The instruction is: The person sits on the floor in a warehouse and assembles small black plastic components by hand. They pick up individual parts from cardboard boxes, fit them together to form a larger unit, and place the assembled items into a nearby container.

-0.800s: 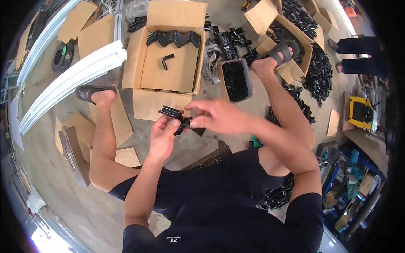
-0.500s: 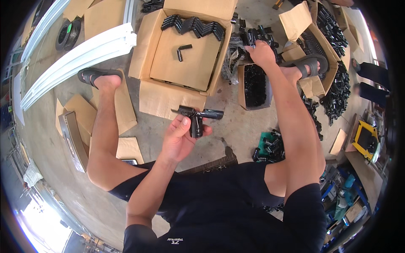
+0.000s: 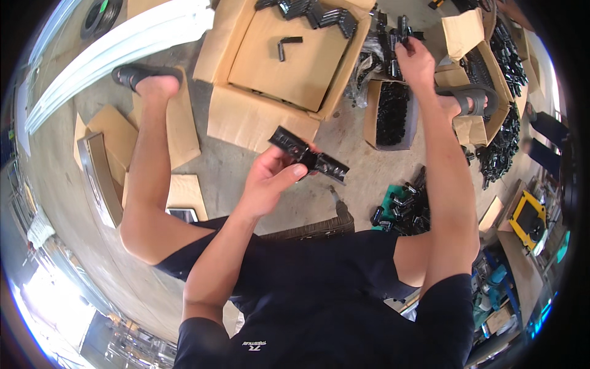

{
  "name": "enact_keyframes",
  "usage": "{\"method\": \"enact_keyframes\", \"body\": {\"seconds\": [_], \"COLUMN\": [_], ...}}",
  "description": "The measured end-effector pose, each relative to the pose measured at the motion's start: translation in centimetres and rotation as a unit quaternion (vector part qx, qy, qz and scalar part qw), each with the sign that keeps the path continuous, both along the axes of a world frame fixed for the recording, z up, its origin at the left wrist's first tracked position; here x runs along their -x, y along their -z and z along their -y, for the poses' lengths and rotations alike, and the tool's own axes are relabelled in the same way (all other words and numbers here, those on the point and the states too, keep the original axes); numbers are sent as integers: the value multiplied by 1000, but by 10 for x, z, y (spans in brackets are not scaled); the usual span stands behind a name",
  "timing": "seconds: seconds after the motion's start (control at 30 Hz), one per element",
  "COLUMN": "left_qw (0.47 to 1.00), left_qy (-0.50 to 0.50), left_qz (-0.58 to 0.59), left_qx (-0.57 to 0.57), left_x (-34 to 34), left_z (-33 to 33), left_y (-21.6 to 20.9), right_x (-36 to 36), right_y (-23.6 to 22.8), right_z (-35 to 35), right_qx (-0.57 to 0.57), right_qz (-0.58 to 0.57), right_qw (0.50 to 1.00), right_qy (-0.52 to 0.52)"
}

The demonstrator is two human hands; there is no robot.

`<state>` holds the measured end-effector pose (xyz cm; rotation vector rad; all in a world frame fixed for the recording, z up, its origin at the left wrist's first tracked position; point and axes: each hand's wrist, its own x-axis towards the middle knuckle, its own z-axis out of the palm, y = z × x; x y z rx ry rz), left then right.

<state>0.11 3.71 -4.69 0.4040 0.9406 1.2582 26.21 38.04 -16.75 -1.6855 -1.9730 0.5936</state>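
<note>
In front of my body, my left hand [image 3: 268, 183] is closed round a black bracket-like joint [image 3: 311, 157] with two half-round channel arms. The thumb presses on its middle, and the fingers behind it are partly hidden. My right arm is stretched forward, and my right hand [image 3: 418, 64] is at a heap of black joints [image 3: 389, 43] beside the large carton. Its thumb and fingers are closed on a black joint [image 3: 402, 31] at the heap's edge.
A large open carton [image 3: 261, 115] holds rows of black angle pieces [image 3: 313, 13] on a cardboard sheet. A small box of black parts [image 3: 392, 117] stands near my right forearm. White profiles [image 3: 132, 56] lie at the left. More black joints [image 3: 405, 206] lie by my right thigh.
My left hand has turned the joint, so its channels now face up and slant down to the right. My right hand now pinches a joint at the heap. The whole view has shifted slightly.
</note>
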Motion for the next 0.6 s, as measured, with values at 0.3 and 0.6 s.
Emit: {"method": "enact_keyframes", "body": {"seconds": [0.3, 0.6], "left_qw": [998, 995], "left_qy": [-6, -26], "left_qz": [33, 64], "left_qx": [-49, -78], "left_x": [9, 14], "left_z": [27, 62], "left_y": [-13, -21], "right_x": [68, 95], "right_y": [-207, -236], "right_z": [211, 311], "right_qx": [163, 101], "right_qz": [-186, -107], "right_qw": [919, 932], "right_qy": [-306, -331]}}
